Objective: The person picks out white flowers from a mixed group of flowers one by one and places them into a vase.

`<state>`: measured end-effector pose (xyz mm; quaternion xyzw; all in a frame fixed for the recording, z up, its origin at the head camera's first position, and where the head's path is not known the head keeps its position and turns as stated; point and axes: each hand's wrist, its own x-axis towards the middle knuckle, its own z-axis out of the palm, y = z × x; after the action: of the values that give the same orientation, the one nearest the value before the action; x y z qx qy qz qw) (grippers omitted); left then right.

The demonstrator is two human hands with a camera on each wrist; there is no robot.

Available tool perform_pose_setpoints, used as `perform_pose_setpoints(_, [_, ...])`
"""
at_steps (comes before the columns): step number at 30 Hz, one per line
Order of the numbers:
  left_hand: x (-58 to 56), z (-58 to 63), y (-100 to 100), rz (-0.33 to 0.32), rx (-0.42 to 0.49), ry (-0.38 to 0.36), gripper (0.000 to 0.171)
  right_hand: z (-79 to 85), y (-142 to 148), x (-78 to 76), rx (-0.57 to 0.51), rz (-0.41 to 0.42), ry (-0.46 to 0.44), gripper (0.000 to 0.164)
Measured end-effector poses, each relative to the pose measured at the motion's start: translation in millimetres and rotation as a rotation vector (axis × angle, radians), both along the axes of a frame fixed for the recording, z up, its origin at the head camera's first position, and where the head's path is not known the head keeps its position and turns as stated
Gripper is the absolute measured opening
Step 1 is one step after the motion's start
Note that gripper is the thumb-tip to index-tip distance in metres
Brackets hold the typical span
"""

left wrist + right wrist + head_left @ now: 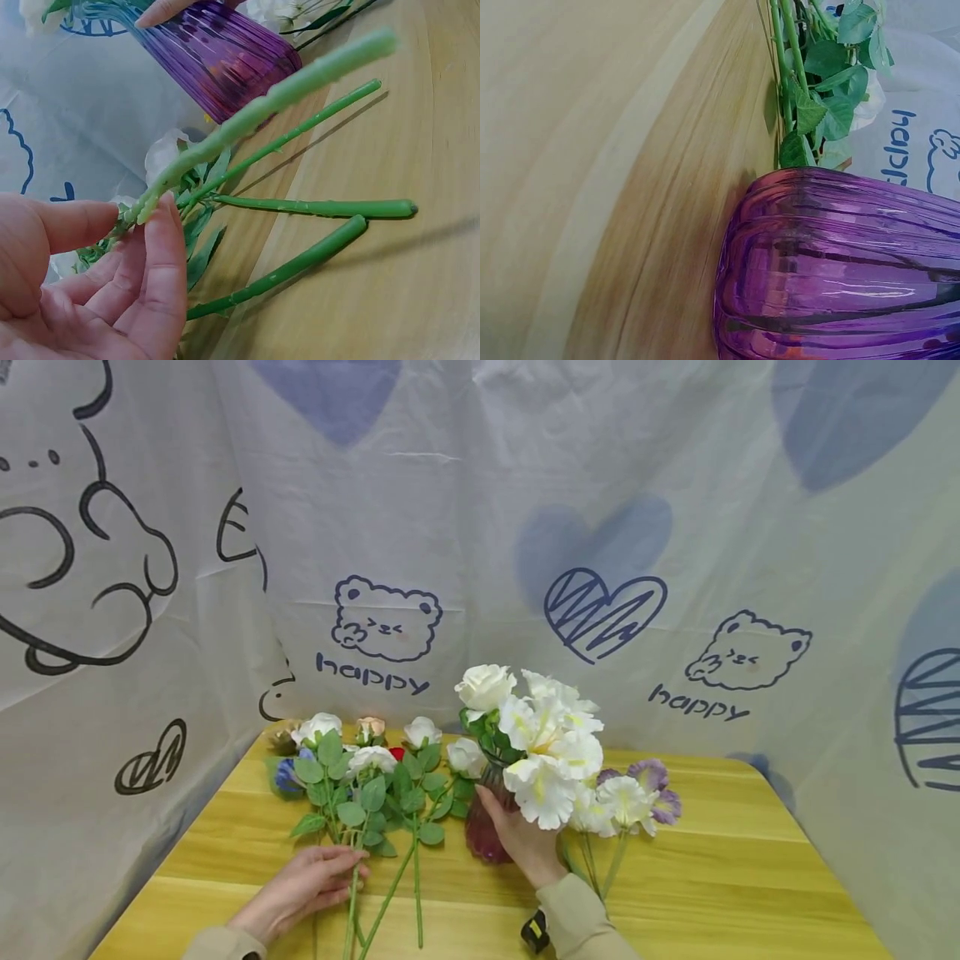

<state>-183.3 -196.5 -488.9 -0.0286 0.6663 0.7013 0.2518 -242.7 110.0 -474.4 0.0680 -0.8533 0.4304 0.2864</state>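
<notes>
My left hand (311,887) pinches the green stem (259,112) of an artificial rose between thumb and fingers; leaves partly cover where it runs up to its bloom. Just right of it, my right hand (527,845) grips a ribbed pink-purple glass vase (482,827), which stands upright on the table. A white rose (486,687) and large white irises (551,743) rise from the vase's mouth. Through the glass, dark stems (870,304) show in the right wrist view, where the right hand itself is out of sight.
Several loose roses lie at the left, among them white roses (321,727), a peach rose (371,728) and a blue flower (288,774). White and purple irises (626,797) lie right of the vase on the wooden table (720,860). A printed curtain (465,527) hangs behind.
</notes>
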Motion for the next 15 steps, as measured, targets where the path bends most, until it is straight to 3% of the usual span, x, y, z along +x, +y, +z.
perform_pose_setpoints(15, [0.5, -5.8, -2.5, -0.023, -0.05, 0.036, 0.06, -1.2, -0.9, -1.2, 0.022, -0.026, 0.051, 0.068])
